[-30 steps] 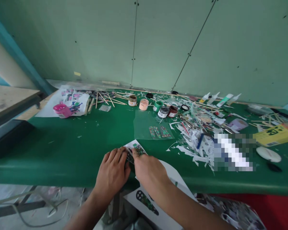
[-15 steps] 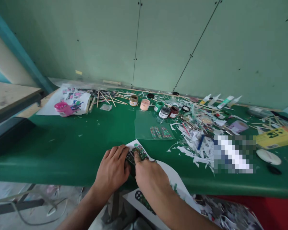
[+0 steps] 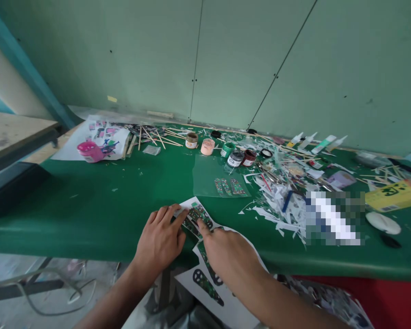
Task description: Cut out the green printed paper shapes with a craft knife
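Slantwise, long sheet (image 3: 228,310), tip away leftward, under both half-curled hands (image 3: 160,237) (image 3: 231,253), grip unclear.

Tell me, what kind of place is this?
Probably a craft workshop: there are small jars of what looks like paint, a pile of white paper scraps, and a printed sheet.

The table (image 3: 89,205) is covered in green. Behind the table, a pale green wall (image 3: 150,55) is divided by dark seams (image 3: 198,45) and marked by a yellow patch (image 3: 112,98). Left of the table, a wood-topped bench (image 3: 13,130) is seen near a slanting blue beam (image 3: 30,71). Below the table, a cable (image 3: 48,314) is seen against the grey floor (image 3: 7,315). Soft light is reflected by the table.
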Tool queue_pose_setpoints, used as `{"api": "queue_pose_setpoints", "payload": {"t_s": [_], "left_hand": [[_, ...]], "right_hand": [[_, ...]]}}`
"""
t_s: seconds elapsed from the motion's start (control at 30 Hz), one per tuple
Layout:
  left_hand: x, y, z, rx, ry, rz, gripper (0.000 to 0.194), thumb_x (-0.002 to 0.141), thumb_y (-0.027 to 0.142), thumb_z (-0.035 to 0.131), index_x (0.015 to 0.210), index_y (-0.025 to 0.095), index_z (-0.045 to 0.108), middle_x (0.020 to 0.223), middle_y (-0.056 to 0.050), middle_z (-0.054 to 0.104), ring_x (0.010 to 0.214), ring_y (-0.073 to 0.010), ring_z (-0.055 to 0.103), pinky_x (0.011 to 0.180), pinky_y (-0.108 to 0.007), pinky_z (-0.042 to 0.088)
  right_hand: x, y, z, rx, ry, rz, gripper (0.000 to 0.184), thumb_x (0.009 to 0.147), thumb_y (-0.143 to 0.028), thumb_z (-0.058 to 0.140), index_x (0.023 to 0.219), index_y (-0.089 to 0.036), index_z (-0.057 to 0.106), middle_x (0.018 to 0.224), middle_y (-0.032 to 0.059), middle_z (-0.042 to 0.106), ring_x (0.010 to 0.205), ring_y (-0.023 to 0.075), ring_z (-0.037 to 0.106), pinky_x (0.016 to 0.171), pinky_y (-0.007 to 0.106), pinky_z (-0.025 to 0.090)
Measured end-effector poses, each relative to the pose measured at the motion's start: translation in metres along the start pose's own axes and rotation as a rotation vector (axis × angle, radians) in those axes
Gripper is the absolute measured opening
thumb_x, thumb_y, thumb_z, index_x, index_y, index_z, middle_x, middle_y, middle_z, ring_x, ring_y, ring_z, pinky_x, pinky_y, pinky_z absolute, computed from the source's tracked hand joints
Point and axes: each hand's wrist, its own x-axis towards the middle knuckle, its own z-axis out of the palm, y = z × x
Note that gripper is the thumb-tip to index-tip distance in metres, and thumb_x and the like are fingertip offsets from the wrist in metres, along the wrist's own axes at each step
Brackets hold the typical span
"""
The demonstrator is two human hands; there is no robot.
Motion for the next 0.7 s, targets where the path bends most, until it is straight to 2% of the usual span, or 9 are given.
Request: {"api": "queue_pose_setpoints", "payload": {"t_s": [0.3,0.43,0.7], "left_hand": [[0.001,0.000,0.000,0.012,-0.010,-0.020,0.041,0.083,0.015,0.044,0.120,0.023,0.060,0.120,-0.008,0.063,0.103,-0.0254,0.056,0.083,-0.042,0.046],[0.001,0.001,-0.001,0.009,-0.002,-0.034,0.036,0.087,0.018,0.043,0.118,0.023,0.061,0.114,-0.007,0.065,0.097,-0.0242,0.056,0.081,-0.041,0.046],[0.001,0.000,-0.002,0.008,-0.003,-0.032,0.034,0.090,0.022,0.043,0.120,0.025,0.060,0.109,-0.006,0.065,0.093,-0.0235,0.054,0.080,-0.040,0.045]], "right_hand": [[-0.006,0.008,-0.004,-0.039,-0.077,-0.024,0.069,0.077,0.002,0.040,0.145,-0.013,0.041,0.077,0.0147,0.071,0.061,0.0213,0.067,0.044,0.027,0.039],[-0.010,0.012,0.001,-0.033,-0.050,-0.034,0.071,0.076,-0.001,0.045,0.145,-0.016,0.042,0.074,0.0129,0.070,0.058,0.0205,0.066,0.042,0.026,0.034],[-0.017,0.018,0.008,-0.070,-0.039,-0.042,0.069,0.078,-0.004,0.046,0.145,-0.015,0.041,0.076,0.0133,0.071,0.057,0.0228,0.067,0.040,0.028,0.035]]}}
